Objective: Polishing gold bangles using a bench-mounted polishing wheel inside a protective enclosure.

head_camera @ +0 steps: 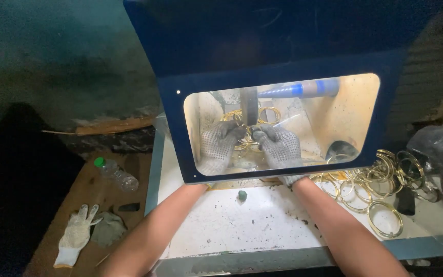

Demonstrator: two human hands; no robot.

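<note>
Left hand (217, 145) in a grey dotted glove, fingers curled and pinching at a cluster of brass rings (245, 142) behind the window. Right hand (280, 147), gloved the same, closed on the same cluster from the other side — thumbs nearly meeting over the metal. Rings held up between both hands, just below a dark vertical bar (249, 104) at the middle of the chamber. Above and to the right, a blue and grey nozzle (303, 89) pointing left toward that bar. All of it seen through the lit window of a dark blue hood (283, 66), cream walls inside. Both bare forearms reaching in under the hood's lower edge, across a white, scuffed tray (242, 225). One small dark green lump (242, 194) on the tray between the arms. Out to the right — a loose pile of larger brass rings (370, 187), overlapping, some spilling toward the tray's edge. Off to the left on a wooden bench (85, 190): a clear plastic bottle (117, 174) with a green cap lying on its side, and a spare white knitted glove (75, 236) lying flat beside a crumpled grey rag (107, 228).
</note>
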